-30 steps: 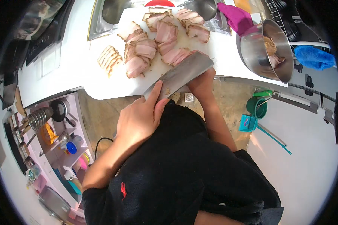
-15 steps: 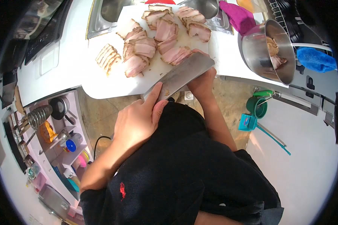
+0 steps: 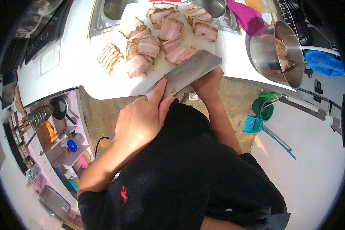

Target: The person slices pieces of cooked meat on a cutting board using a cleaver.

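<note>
A wide-bladed cleaver (image 3: 188,71) slants across the near edge of the white cutting board (image 3: 119,88). My left hand (image 3: 138,119) is closed on its left end, index finger and thumb along the blade; the handle is hidden. My right hand (image 3: 209,82) is behind and below the blade's far right end, its fingers mostly hidden. Just beyond the blade lie pink slices of cooked pork belly (image 3: 180,55) with browned edges. More overlapping slices (image 3: 143,46) spread over the board, with a row of narrow browned slices (image 3: 110,58) at the left.
A steel bowl (image 3: 262,50) tilts at the right, with meat pieces (image 3: 281,49) inside. Near it are a magenta cloth (image 3: 245,17) and a blue cloth (image 3: 324,63). Behind the board is a steel sink (image 3: 97,23). Lower left stands a shelf (image 3: 74,157) with pans and utensils.
The view has shifted slightly, and the board's contents and bowl sit a little differently in frame. Both hands and the cleaver keep nearly the same pose.
</note>
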A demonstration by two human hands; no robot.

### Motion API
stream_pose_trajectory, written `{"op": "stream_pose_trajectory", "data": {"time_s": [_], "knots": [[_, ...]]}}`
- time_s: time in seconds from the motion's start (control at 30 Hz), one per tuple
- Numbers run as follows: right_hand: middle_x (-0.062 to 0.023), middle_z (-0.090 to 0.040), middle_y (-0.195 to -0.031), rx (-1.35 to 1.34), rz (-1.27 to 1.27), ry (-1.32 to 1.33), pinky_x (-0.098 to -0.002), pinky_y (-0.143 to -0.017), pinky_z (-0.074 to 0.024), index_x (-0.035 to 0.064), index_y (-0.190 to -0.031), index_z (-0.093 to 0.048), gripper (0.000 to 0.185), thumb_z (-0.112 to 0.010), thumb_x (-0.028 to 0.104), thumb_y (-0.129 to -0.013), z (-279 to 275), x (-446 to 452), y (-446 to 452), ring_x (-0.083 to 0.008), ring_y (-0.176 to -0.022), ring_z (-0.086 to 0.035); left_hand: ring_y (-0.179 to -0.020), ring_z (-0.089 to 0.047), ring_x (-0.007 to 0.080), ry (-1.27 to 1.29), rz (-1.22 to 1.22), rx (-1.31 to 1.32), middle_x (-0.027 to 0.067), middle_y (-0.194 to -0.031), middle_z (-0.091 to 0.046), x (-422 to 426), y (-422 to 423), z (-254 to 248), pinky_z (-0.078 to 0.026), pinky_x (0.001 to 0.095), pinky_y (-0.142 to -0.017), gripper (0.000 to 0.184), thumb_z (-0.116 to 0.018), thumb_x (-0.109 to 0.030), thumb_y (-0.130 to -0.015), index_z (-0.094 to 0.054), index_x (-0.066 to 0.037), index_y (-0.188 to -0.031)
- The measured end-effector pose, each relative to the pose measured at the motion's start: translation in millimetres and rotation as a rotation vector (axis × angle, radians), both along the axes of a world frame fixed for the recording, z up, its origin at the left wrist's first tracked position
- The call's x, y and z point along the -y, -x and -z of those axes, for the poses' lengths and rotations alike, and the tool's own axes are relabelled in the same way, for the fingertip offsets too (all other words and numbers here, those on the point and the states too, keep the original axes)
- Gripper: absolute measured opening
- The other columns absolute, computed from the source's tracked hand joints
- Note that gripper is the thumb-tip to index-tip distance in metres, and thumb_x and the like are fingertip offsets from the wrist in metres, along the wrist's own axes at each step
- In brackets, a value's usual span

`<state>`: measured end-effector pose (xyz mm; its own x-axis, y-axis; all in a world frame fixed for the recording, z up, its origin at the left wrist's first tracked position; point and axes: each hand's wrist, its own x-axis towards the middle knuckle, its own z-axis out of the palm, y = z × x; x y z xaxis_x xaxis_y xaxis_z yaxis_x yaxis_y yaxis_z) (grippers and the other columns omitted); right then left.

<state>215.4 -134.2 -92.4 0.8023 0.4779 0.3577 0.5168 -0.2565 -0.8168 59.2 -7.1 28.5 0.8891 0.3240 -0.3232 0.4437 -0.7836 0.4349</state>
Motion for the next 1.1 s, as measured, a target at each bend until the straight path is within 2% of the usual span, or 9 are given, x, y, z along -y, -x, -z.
{"op": "stream_pose_trajectory", "data": {"time_s": [0.1, 0.2, 0.3, 0.4, 0.6, 0.7, 0.9, 1.1], "knots": [[-0.0135, -0.065, -0.099, -0.03, 0.001, 0.002, -0.0402, -0.082, -0.0497, 0.0045, -0.101, -0.063, 0.051, -0.084, 0.008, -0.055, -2.6, 0.6, 0.4, -0.0356, -0.093, -0.06, -0.068, -0.062, 0.0445, 0.069, -0.014, -0.057, 0.0239, -0.069, -0.061, -3.1, -6.6, -3.8, -0.047, 0.0511, -0.061, 0.042, -0.048, -0.034, -0.099, -0.049, -0.017, -0.137], [-0.0135, -0.065, -0.099, -0.03, 0.01, 0.016, -0.0407, -0.081, -0.0501, 0.005, -0.101, -0.063, 0.051, -0.085, 0.01, -0.055, -5.8, -0.3, 0.0, -0.0355, -0.094, -0.061, -0.069, -0.062, 0.0447, 0.072, -0.007, -0.11, 0.0246, -0.07, -0.061, -3.0, -16.2, -5.4, -0.047, 0.0519, -0.062, 0.042, -0.045, -0.036, -0.1, -0.049, -0.016, -0.137], [-0.0136, -0.065, -0.1, -0.048, 0.041, 0.067, -0.0412, -0.081, -0.0508, 0.0053, -0.101, -0.064, 0.051, -0.086, 0.012, -0.055, -9.3, -0.4, 2.0, -0.035, -0.094, -0.061, -0.065, -0.064, 0.0426, 0.038, 0.046, -0.007, 0.0219, -0.067, -0.063, -0.4, -27.1, 6.1, -0.051, 0.0519, -0.058, 0.048, -0.04, -0.044, -0.1, -0.05, -0.01, -0.134], [-0.0136, -0.065, -0.101, -0.044, 0.031, 0.076, -0.0414, -0.08, -0.0514, 0.0056, -0.102, -0.064, 0.052, -0.086, 0.014, -0.056, -6.3, 0.9, 1.3, -0.0345, -0.094, -0.062, -0.065, -0.064, 0.0427, 0.012, 0.059, 0.024, 0.0217, -0.069, -0.065, 5.9, -39.7, 9.3, -0.051, 0.0522, -0.059, 0.049, -0.039, -0.044, -0.101, -0.048, -0.011, -0.135], [-0.0139, -0.065, -0.101, -0.077, 0.046, 0.045, -0.0403, -0.08, -0.0518, 0.0059, -0.103, -0.064, 0.053, -0.085, 0.013, -0.055, -8.6, -0.9, 3.0, -0.0339, -0.094, -0.062, -0.064, -0.065, 0.0419, -0.017, 0.003, -0.06, 0.0209, -0.068, -0.063, -1.0, -9.3, 6.0, -0.052, 0.051, -0.058, 0.049, -0.044, -0.046, -0.099, -0.05, -0.013, -0.135], [-0.0144, -0.065, -0.1, -0.06, 0.058, -0.005, -0.0405, -0.08, -0.052, 0.0058, -0.103, -0.064, 0.052, -0.085, 0.013, -0.056, -9.2, -2.1, 1.3, -0.0343, -0.093, -0.063, -0.064, -0.065, 0.0415, -0.058, 0.0, 0.016, 0.0205, -0.067, -0.063, -2.9, 6.0, 10.9, -0.051, 0.0507, -0.056, 0.049, -0.047, -0.046, -0.097, -0.051, -0.014, -0.134], [-0.0148, -0.066, -0.098, -0.031, 0.046, 0.084, -0.042, -0.079, -0.0524, 0.0056, -0.099, -0.066, 0.048, -0.085, 0.013, -0.055, -5.0, 0.9, 0.2, -0.0359, -0.091, -0.063, -0.063, -0.065, 0.0407, 0.027, 0.047, -0.025, 0.0217, -0.07, -0.064, 1.9, -33.3, 10.3, -0.052, 0.0493, -0.055, 0.05, -0.041, -0.045, -0.1, -0.049, -0.011, -0.135], [-0.0147, -0.066, -0.099, -0.058, 0.053, 0.121, -0.0415, -0.08, -0.0523, 0.0058, -0.099, -0.066, 0.049, -0.085, 0.013, -0.054, -6.7, 2.9, 2.3, -0.0358, -0.093, -0.063, -0.064, -0.065, 0.0415, -0.039, 0.073, -0.023, 0.0203, -0.067, -0.065, 4.3, -39.8, 11.2, -0.052, 0.0511, -0.058, 0.051, -0.04, -0.044, -0.1, -0.046, -0.009, -0.137]]}}
